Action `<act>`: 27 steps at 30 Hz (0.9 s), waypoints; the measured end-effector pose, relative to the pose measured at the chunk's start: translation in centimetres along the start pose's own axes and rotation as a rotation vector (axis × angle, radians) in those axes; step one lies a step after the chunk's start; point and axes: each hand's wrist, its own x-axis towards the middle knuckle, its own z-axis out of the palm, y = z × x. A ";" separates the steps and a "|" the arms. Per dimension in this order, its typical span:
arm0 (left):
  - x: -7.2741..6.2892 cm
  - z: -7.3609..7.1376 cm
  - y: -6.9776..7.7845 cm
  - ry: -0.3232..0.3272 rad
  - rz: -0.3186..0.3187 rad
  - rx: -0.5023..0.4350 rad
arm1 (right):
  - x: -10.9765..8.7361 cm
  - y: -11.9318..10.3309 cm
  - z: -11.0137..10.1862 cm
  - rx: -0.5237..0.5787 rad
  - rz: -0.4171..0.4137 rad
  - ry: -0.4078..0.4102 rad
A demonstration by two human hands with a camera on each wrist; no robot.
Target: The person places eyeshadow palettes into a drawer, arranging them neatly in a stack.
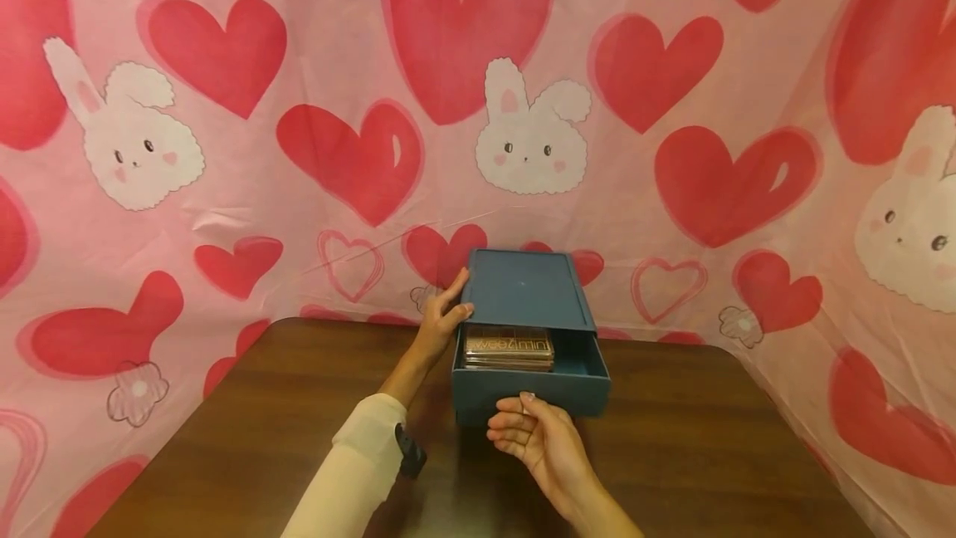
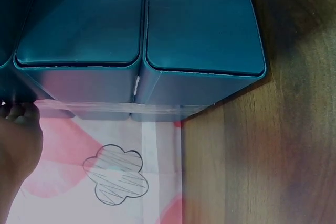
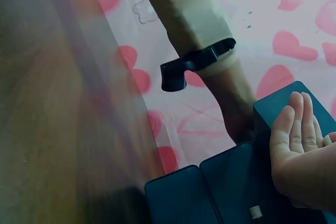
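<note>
A blue drawer unit (image 1: 523, 285) stands on the table, its top drawer (image 1: 478, 397) pulled part way out. Inside the drawer lies a stack of flat brown items with gold lettering (image 1: 508, 347), toward its left side. My left hand (image 1: 441, 318) rests against the unit's left side near the top, fingers stretched along it. In front of the drawer is my right hand (image 1: 548, 442), fingertips close to its front panel; whether they touch it cannot be told. The right wrist view shows that hand (image 3: 304, 161) with nearly straight fingers and nothing held.
The brown wooden table (image 1: 695, 422) extends to both sides of the unit. Behind it hangs a pink cloth (image 1: 314, 65) with hearts and rabbits. More blue drawers (image 2: 205, 24) sit below the top one. A black wrist camera (image 3: 197, 61) is strapped over the left sleeve.
</note>
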 end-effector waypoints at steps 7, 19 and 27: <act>0.2 -0.1 0.3 0.002 -0.003 0.005 | 1.9 -0.6 -0.6 -0.036 0.004 0.067; 0.1 -0.3 0.3 0.000 0.008 0.021 | 5.0 -0.8 -1.7 -0.082 0.002 0.167; 0.1 0.1 0.2 0.002 -0.007 0.019 | 6.1 -0.8 -2.7 -0.086 -0.001 0.203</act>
